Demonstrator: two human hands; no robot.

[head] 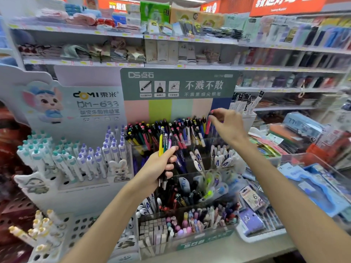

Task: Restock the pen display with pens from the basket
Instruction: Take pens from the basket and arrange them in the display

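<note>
Shop shelving, tiered pen display [178, 86] in front. Left hand [161, 166] grips a bundle of pens [164, 138] upright before the top tier — right hand [226, 124] pinches one red pen [208, 124] at the top row's right end.

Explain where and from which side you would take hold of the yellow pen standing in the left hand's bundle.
Pinch the yellow pen by its upper barrel, coming from above. It stands nearly upright, its top clear above the left hand, whose fingers wrap the lower half; neighbouring pens crowd its right side.
</note>
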